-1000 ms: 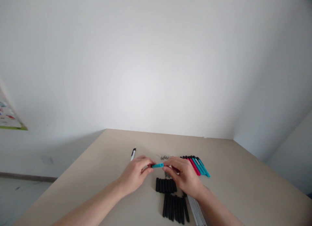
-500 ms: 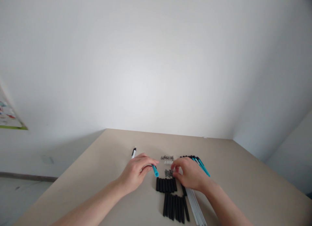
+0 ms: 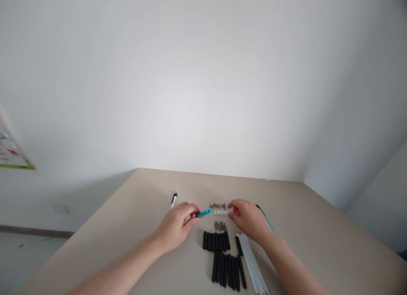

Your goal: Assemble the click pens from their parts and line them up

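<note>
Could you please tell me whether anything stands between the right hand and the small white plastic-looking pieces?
Nothing visible does: the right hand is just right of the row of small white plastic-looking pieces.

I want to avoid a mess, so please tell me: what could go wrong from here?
The right grip is right beside the row of small white pieces; a light brush might scatter them. The left grip holds the blue tube near one end, so it could slip or twist. The white rods lie close to the right forearm, which might knock them.
</note>
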Motion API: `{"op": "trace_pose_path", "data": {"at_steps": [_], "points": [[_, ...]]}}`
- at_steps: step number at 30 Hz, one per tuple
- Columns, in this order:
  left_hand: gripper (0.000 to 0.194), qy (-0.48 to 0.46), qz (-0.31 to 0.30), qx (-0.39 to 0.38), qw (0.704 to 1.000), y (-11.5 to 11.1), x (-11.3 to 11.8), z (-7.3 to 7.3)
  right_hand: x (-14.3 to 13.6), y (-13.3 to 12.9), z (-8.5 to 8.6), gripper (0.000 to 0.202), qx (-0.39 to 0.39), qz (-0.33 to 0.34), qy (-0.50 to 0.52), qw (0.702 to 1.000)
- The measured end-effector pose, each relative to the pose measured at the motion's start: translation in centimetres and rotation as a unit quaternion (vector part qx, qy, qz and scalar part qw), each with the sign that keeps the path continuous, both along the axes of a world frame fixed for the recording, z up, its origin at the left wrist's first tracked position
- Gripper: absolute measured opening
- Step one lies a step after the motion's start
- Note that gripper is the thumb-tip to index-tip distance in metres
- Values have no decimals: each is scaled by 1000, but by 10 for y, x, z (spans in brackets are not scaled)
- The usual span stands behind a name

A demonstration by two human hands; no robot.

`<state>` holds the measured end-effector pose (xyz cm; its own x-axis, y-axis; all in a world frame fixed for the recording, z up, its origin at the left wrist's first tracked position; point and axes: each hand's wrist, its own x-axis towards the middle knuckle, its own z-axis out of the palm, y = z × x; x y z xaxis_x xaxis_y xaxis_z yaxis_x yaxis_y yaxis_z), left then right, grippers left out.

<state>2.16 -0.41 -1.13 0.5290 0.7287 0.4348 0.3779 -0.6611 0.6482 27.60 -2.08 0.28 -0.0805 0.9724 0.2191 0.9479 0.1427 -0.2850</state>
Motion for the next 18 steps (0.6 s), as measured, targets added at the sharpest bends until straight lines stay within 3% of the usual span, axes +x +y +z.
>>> {"op": "trace_pose_path", "data": {"at_steps": [11, 18], "points": [[13, 22, 2, -7, 1000, -1, 0, 3, -1, 2, 2, 15, 16, -21, 17, 1000], [13, 44, 12, 13, 999, -1, 1, 1, -18, -8, 6, 14, 86, 86, 153, 981]]}}
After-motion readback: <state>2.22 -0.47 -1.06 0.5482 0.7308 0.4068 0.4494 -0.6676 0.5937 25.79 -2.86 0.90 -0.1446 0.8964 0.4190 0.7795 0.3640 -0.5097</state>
